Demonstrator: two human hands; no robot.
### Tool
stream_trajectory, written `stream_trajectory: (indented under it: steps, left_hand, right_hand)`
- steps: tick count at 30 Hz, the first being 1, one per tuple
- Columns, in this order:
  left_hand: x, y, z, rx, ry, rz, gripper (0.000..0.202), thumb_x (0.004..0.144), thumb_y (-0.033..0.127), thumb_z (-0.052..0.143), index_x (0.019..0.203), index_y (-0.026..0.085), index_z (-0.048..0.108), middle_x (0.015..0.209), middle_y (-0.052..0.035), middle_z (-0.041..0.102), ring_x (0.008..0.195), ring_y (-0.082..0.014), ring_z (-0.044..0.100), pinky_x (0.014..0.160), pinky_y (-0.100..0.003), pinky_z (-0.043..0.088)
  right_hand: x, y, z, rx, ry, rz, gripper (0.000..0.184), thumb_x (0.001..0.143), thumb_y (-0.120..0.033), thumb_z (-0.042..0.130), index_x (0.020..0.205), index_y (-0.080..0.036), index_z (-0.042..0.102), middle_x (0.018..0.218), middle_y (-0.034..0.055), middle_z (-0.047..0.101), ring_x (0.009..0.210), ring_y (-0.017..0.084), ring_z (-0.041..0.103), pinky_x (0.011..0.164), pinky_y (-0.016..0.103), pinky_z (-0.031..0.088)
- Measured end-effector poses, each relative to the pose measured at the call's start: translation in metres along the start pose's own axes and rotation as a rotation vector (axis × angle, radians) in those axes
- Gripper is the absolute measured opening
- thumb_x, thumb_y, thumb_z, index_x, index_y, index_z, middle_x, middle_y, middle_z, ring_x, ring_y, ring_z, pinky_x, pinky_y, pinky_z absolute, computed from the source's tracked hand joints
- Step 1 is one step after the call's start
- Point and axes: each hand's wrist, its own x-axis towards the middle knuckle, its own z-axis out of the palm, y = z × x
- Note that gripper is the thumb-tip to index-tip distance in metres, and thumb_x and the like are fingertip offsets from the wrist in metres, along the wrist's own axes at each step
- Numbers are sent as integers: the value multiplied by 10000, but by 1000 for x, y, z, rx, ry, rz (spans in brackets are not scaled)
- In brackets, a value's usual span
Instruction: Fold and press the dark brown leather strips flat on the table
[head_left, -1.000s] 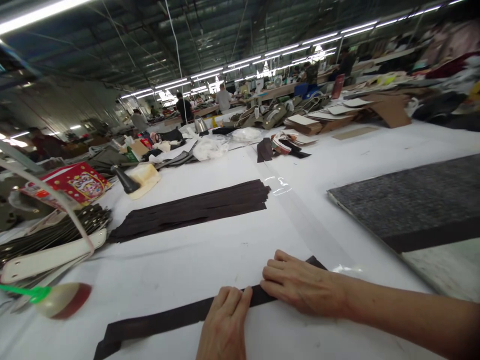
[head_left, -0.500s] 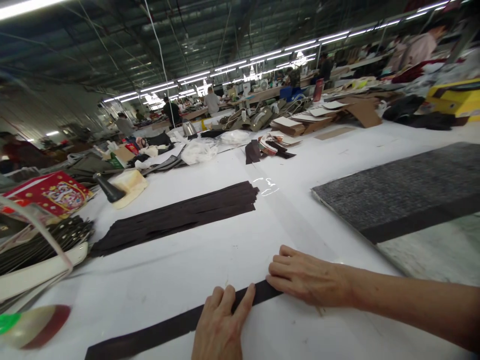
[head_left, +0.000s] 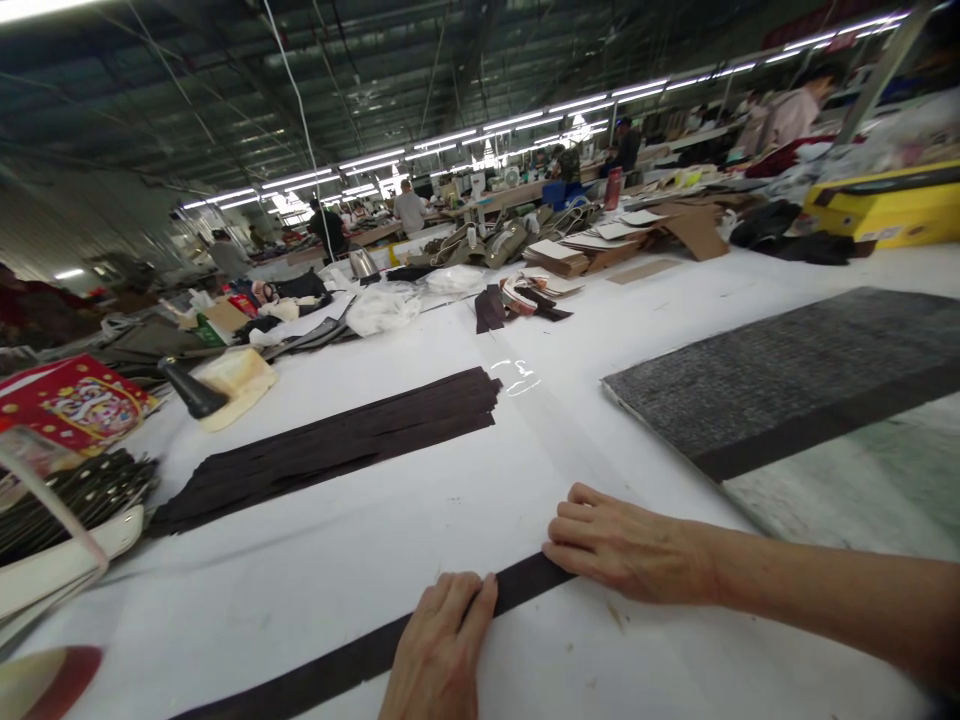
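Note:
A long, narrow, dark strip (head_left: 330,668) of fabric-like material lies slantwise across the white table near me. My left hand (head_left: 442,640) is on the middle of the strip, its fingers drawn together and bent over it. At the strip's right end my right hand (head_left: 622,545) is closed, the fingers curled on that end, with the fingertips partly hidden. Farther back lies a stack of similar dark strips (head_left: 330,445), uneven at its ends.
On the right is a dark grey textured sheet (head_left: 787,370) on a pale board. To the left stand a black-handled tool on a cream block (head_left: 236,388), a red printed box (head_left: 82,405) and a partly cut-off bottle (head_left: 49,680). Cardboard pieces (head_left: 630,235) and a yellow box (head_left: 892,205) are behind.
My left hand's fingers, spread before, have come together on the strip. My right hand still holds its end. The view has shifted slightly to the right.

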Motion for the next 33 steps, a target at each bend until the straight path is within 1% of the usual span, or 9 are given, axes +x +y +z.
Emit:
stream_trajectory:
  steps: [4, 8, 14, 17, 21, 25, 27, 30, 33]
  left_hand:
    - [6, 1, -3, -1, -77, -7, 664, 734, -73, 366, 1357, 153, 399, 977, -81, 559, 878, -220, 512, 800, -364, 502]
    - [16, 14, -9, 114, -145, -83, 731, 721, -76, 390, 1387, 226, 393, 986, -71, 546, 881, -230, 495, 795, -376, 489]
    - [27, 27, -13, 226, -150, -119, 760, 718, -52, 438, 1391, 297, 390, 1035, -56, 539, 894, -225, 488, 790, -350, 453]
    - [29, 27, -10, 237, -111, -99, 740, 706, -55, 443, 1366, 280, 417, 1041, -68, 529, 891, -227, 488, 766, -355, 444]
    - [32, 25, -1, 139, -59, -34, 620, 728, -66, 398, 1292, 183, 473, 1035, -92, 532, 867, -216, 497, 739, -345, 446]
    - [37, 23, 4, 51, -106, 8, 563, 740, -64, 388, 1256, 142, 480, 1008, -82, 559, 871, -221, 502, 778, -360, 451]
    - [41, 22, 3, 46, -148, 10, 653, 720, -65, 402, 1335, 153, 412, 1019, -75, 565, 889, -226, 500, 806, -368, 447]
    - [49, 25, -1, 70, -215, 1, 760, 721, -53, 425, 1424, 208, 305, 1013, -57, 575, 874, -224, 499, 773, -355, 442]
    - [56, 29, -5, 114, -246, 4, 761, 733, -34, 455, 1428, 244, 314, 973, -45, 583, 852, -222, 501, 728, -336, 422]
  right_hand:
    - [-7, 2, 0, 1, -1, 11, 233, 960, -68, 337, 952, -122, 563, 816, 43, 500, 754, 173, 428, 753, 334, 318]
    - [-14, 3, 2, 0, -10, 27, 238, 965, -67, 335, 977, -119, 567, 829, 44, 507, 767, 174, 432, 757, 340, 326]
    - [-25, 4, -2, -10, -7, 50, 262, 961, -57, 320, 984, -119, 574, 830, 50, 511, 777, 176, 451, 765, 350, 344]
    - [-29, 5, -5, -7, -5, 62, 271, 960, -57, 311, 967, -120, 575, 820, 53, 510, 772, 178, 451, 761, 351, 347]
    - [-36, 5, -6, -1, -32, 94, 264, 962, -64, 304, 988, -114, 562, 846, 62, 514, 781, 182, 435, 779, 360, 334]
    - [-41, 6, -5, 11, -47, 114, 260, 956, -59, 297, 997, -111, 549, 870, 66, 513, 790, 184, 426, 793, 372, 326]
    - [-43, 7, -5, 8, -54, 130, 261, 954, -58, 293, 985, -115, 547, 871, 64, 511, 790, 185, 423, 796, 375, 324]
    - [-47, 6, -5, 13, -51, 152, 273, 949, -51, 286, 978, -119, 549, 866, 62, 513, 786, 184, 422, 796, 379, 323]
    - [-53, 6, -6, 23, -39, 172, 295, 942, -39, 277, 1013, -114, 553, 873, 64, 522, 794, 186, 431, 799, 382, 325]
